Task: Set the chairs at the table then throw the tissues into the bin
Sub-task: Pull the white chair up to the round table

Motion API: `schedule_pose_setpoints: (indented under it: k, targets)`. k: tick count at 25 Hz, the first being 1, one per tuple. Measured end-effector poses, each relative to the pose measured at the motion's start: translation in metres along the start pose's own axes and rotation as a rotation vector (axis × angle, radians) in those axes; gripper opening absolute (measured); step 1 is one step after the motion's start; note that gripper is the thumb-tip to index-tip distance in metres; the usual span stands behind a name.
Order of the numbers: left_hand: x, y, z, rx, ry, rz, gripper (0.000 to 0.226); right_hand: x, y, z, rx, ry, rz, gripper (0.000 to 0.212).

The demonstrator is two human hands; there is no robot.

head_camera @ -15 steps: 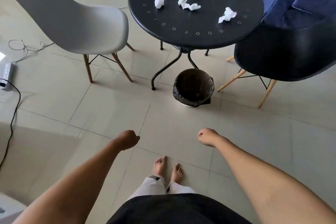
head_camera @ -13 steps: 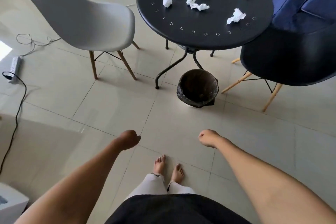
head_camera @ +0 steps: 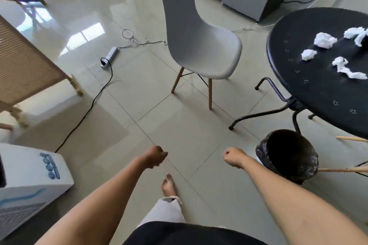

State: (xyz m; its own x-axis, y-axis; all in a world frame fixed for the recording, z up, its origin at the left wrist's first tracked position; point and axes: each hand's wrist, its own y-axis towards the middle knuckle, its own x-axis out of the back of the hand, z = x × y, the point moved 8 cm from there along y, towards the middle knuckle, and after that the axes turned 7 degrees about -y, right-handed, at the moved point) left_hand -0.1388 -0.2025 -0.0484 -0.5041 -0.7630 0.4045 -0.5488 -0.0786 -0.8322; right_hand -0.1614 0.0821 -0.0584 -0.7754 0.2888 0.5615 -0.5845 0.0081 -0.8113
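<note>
On the tiled floor (head_camera: 179, 131): we stand barefoot, with a wide bare stretch of tile running from our foot up to the chair legs and off to the left.
Table (head_camera: 310, 77): black and round, cut off by the right edge of the view; its curved legs splay out over the floor toward us.
Chair (head_camera: 197, 45): grey shell on wooden legs, standing left of the table and apart from it, with a strip of open tile between seat edge and table rim.
Second chair: we see only two wooden legs (head_camera: 342, 169) poking in at the right edge, one passing just beside the bin.
Bin (head_camera: 286, 157): lined in black, on the floor below the table's near rim, just right of our right hand.
Left hand (head_camera: 156, 156): curled into a loose fist, holding nothing, hanging over bare tile.
Right hand (head_camera: 233, 157): also closed in a fist and empty, near the bin's left rim but not touching it.
Tissues (head_camera: 325, 42): white crumpled wads scattered across the tabletop, well back from its near rim.
Cable (head_camera: 93, 101): black, crossing the floor at left from a power strip (head_camera: 110, 56).
</note>
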Motion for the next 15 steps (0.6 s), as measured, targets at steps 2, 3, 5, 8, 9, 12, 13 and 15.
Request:
schedule_pose_setpoints:
  k: [2,3,5,8,9,12,13,15]
  targets:
    - [0.048,0.013,0.006,0.023,-0.049,-0.019,0.029,0.014,0.023,0.047,0.017,0.037,0.015,0.019]
    - [0.076,0.02,0.011,0.033,-0.072,-0.022,0.028,0.021,0.036,0.072,0.016,0.053,0.025,0.015]
    - [0.135,0.037,0.016,0.044,-0.12,-0.063,0.023,0.046,0.063,0.122,0.025,0.072,0.02,0.016]
    - [0.206,0.065,0.022,0.096,-0.189,-0.095,0.019,0.091,0.095,0.184,0.012,0.11,0.001,0.015]
    - [0.223,0.075,0.022,0.114,-0.217,-0.094,0.017,0.104,0.108,0.201,0.002,0.129,0.0,0.013]
    - [0.277,0.12,0.017,0.155,-0.312,-0.102,0.016,0.145,0.16,0.258,-0.01,0.199,0.031,0.013]
    - [0.299,0.137,0.011,0.154,-0.363,-0.117,0.017,0.16,0.179,0.28,-0.013,0.237,0.036,0.013]
    - [0.342,0.167,0.0,0.181,-0.485,-0.145,0.017,0.189,0.211,0.324,-0.033,0.329,0.053,0.013]
